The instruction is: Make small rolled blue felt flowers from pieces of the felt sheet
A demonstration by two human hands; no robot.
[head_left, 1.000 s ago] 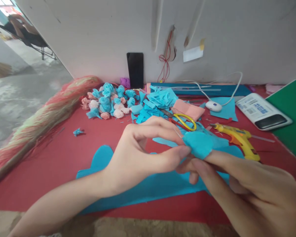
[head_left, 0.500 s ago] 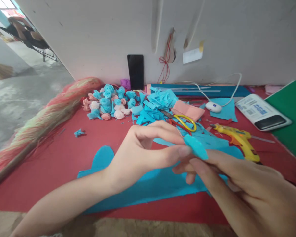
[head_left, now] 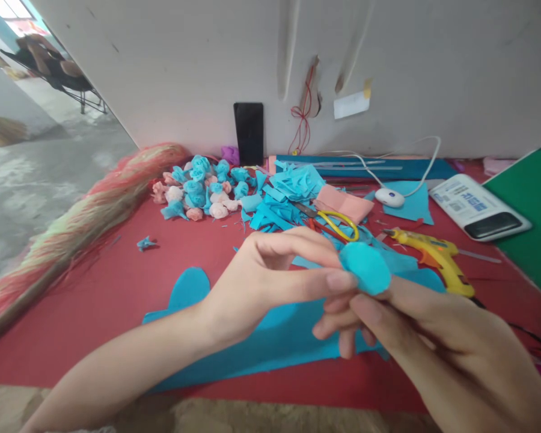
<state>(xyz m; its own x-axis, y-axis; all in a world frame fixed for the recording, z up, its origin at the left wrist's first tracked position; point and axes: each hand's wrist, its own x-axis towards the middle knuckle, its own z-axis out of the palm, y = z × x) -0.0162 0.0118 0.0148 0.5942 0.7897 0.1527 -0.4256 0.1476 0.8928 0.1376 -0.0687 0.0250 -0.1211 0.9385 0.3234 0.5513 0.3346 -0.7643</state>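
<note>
A small rounded piece of turquoise paper (head_left: 366,267) is held up between both hands. My left hand (head_left: 270,282) pinches its left edge between thumb and forefinger. My right hand (head_left: 442,337) grips its lower right edge with thumb and fingers. Below the hands, a large blue sheet (head_left: 252,343) lies on the red table cover (head_left: 94,300). Blue paper strips (head_left: 297,183) are heaped beyond the hands, with yellow-handled scissors (head_left: 340,225) on them.
Blue and pink paper flowers (head_left: 196,192) cluster at the back left, near an upright black phone (head_left: 249,133). A yellow glue gun (head_left: 446,264), a white device (head_left: 480,207) and a green board (head_left: 534,222) are at the right. Fibre strands (head_left: 85,222) line the left edge.
The turquoise piece has turned, showing more of its round face. Both hands still hold it, and fingers beneath it have spread slightly.
</note>
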